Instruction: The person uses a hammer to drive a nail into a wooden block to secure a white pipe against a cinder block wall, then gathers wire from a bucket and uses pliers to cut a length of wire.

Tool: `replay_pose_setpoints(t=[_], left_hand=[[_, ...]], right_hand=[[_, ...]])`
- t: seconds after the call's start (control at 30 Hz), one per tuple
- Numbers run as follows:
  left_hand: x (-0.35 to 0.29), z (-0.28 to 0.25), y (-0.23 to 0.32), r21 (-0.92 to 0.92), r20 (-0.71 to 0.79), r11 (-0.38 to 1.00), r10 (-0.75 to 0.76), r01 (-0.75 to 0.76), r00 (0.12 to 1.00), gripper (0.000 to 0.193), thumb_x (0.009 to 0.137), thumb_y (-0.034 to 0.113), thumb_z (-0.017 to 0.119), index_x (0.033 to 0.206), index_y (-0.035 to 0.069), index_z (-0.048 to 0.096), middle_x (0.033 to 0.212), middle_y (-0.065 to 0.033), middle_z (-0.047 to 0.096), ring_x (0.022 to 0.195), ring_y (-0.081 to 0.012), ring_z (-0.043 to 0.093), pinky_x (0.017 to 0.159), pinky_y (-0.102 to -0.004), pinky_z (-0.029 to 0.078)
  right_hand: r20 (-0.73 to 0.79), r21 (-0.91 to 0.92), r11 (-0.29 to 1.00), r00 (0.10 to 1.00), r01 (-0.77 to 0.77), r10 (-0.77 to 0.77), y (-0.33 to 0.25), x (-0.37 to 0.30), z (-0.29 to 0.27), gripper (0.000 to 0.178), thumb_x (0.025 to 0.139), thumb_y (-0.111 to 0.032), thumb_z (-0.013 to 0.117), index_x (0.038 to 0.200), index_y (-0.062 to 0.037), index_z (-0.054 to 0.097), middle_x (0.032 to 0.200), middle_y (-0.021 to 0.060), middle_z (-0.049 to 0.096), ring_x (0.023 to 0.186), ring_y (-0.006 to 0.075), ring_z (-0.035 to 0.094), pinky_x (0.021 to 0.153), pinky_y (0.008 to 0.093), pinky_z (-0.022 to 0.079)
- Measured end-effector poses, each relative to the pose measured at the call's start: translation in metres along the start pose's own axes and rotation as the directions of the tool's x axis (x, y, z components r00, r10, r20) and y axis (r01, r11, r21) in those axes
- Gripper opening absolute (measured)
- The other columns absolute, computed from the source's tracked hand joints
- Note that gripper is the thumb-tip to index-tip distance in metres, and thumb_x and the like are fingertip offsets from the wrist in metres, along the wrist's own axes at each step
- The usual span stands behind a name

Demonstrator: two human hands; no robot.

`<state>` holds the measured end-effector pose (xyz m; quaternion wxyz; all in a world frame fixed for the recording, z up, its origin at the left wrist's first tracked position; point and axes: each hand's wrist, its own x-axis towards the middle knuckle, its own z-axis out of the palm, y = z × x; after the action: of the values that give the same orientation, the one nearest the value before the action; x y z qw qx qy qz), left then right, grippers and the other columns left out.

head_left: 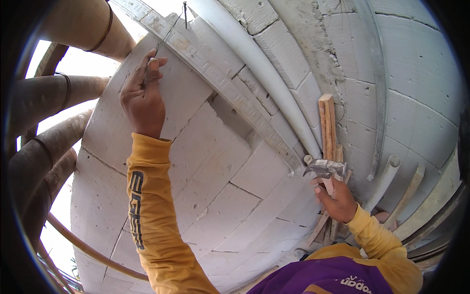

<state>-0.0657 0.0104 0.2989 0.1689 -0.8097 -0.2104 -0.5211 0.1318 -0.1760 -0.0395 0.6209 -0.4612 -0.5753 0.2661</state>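
Note:
My left hand (143, 100) is raised at the upper left, its fingertips pinched around a thin wire (169, 34). The wire slants up toward a dark nail (185, 15) that sticks out near the top of the block wall (215, 137). Lower right, my right hand (337, 200) is closed round the handle of a claw hammer (325, 168), with its metal head upward. Between my hands a long grey metal strip (230, 93) with a row of slots runs down the wall.
Beside the strip runs a thick white pipe (264, 63). Wooden battens (327, 120) stand behind the hammer, and another white pipe (387, 179) leans farther right. Several round poles (54, 90) crowd the left side. A gap (230, 115) shows in the blockwork.

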Motion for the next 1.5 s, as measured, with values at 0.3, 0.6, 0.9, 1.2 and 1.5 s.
replay_pose_setpoints(t=[0.3,0.6,0.9,1.2,1.5], left_hand=[[0.002,-0.009,-0.004,0.107,0.022,0.993,0.054,-0.056,0.998,0.033,0.099,0.031,0.058,0.120,0.009,0.068,0.098,-0.0074,0.074,0.094,-0.0161,0.068,0.082,-0.0294,0.052],[0.005,-0.013,0.005,0.108,0.000,0.991,0.078,-0.078,0.997,0.033,0.099,0.031,0.058,0.119,0.008,0.069,0.091,-0.0043,0.074,0.081,-0.0122,0.065,0.075,-0.0278,0.054],[0.003,-0.016,-0.002,0.139,-0.001,0.987,0.075,-0.074,0.997,0.031,0.099,0.029,0.057,0.119,0.008,0.069,0.089,-0.0035,0.074,0.078,-0.0116,0.064,0.071,-0.0272,0.053],[0.008,-0.015,0.001,0.111,0.013,0.994,0.021,-0.022,1.000,0.031,0.101,0.028,0.055,0.116,0.005,0.069,0.090,-0.0012,0.071,0.077,-0.0097,0.058,0.073,-0.0244,0.049],[0.011,-0.022,-0.010,0.078,0.032,0.995,0.054,-0.056,0.998,0.028,0.100,0.025,0.057,0.116,0.006,0.070,0.084,0.0000,0.069,0.078,-0.0080,0.056,0.074,-0.0222,0.046]], right_hand=[[-0.149,0.164,0.981,0.980,-0.107,0.132,-0.014,0.012,0.007,0.030,0.100,-0.020,0.049,0.121,0.0019,0.053,0.074,0.0074,0.055,0.064,0.0155,0.052,0.063,0.0294,0.043],[-0.189,-0.023,1.000,0.982,-0.015,0.011,-0.010,0.019,-0.001,0.030,0.101,-0.020,0.046,0.122,0.0021,0.052,0.073,0.0076,0.055,0.066,0.0166,0.054,0.063,0.0307,0.044],[-0.248,-0.080,0.992,0.962,0.101,-0.118,0.003,0.032,-0.010,0.034,0.099,-0.018,0.050,0.127,0.0016,0.049,0.077,0.0128,0.056,0.066,0.0228,0.056,0.066,0.0341,0.046],[-0.235,-0.041,0.990,0.962,0.135,-0.141,-0.063,0.079,-0.043,0.031,0.102,-0.012,0.043,0.129,0.0010,0.048,0.071,0.0112,0.055,0.059,0.0223,0.056,0.061,0.0343,0.046],[-0.346,-0.460,0.674,0.583,0.577,-0.735,-0.135,0.196,-0.053,0.011,0.095,-0.008,0.052,0.098,0.0023,0.050,0.066,0.0197,0.058,0.057,0.0351,0.059,0.053,0.0404,0.046]])
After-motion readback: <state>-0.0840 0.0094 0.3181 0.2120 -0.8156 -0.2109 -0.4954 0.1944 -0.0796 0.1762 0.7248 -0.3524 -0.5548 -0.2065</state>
